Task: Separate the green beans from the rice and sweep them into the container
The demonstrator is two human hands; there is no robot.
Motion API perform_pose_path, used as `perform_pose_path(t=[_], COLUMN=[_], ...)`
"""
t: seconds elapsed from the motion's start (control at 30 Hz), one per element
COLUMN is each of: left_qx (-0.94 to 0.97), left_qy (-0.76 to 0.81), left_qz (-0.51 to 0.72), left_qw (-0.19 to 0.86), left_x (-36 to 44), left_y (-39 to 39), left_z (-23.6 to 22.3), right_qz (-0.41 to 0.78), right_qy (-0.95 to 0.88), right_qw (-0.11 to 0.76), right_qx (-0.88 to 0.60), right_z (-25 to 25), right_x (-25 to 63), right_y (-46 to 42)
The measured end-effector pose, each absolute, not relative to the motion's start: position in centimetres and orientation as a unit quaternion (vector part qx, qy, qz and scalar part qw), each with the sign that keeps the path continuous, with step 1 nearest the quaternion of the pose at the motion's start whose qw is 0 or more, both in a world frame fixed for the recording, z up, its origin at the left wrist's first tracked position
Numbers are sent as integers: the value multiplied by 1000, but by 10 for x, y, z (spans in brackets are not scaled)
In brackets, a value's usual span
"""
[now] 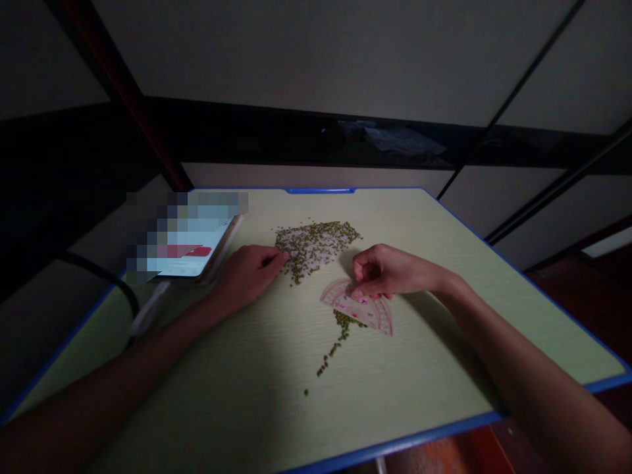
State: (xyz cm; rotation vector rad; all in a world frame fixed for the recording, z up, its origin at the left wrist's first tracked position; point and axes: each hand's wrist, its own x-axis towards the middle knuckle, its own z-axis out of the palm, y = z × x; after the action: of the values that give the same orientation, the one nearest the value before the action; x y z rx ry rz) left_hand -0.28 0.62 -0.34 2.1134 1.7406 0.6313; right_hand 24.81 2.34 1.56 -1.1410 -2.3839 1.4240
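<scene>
Under dim light, a pale yellow-green worktop [212,388], finely streaked like wood grain, shows a bright blue edging [405,440]. Olive green mingles with whitish pink in a speckled heap [316,245], while the trail of beans [342,321] is plain olive. A see-through protractor [381,316] carries pinkish-red markings. The device's screen [210,230] glows pale blue with a red patch; grey panels [316,52] frame a black band [222,131].

We see our left hand [249,273] and right hand [392,268] bare, with narrow, uncovered wrists [441,276]; our left forearm [143,352] and right forearm [516,362] are bare too, slender and smooth in outline, widening away from the wrists, the left one dimmed by shadow
</scene>
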Motion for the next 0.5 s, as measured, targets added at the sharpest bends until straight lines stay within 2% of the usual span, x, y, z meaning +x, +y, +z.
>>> perform_pose_path(t=[0.5], left_qx=[736], left_qy=[617], left_qz=[229], left_qw=[158], left_x=[-3], left_y=[8], left_z=[-6], right_qz=[519], right_qy=[-783], right_qw=[24], right_qx=[-342], right_z=[16], right_x=[230], right_y=[1])
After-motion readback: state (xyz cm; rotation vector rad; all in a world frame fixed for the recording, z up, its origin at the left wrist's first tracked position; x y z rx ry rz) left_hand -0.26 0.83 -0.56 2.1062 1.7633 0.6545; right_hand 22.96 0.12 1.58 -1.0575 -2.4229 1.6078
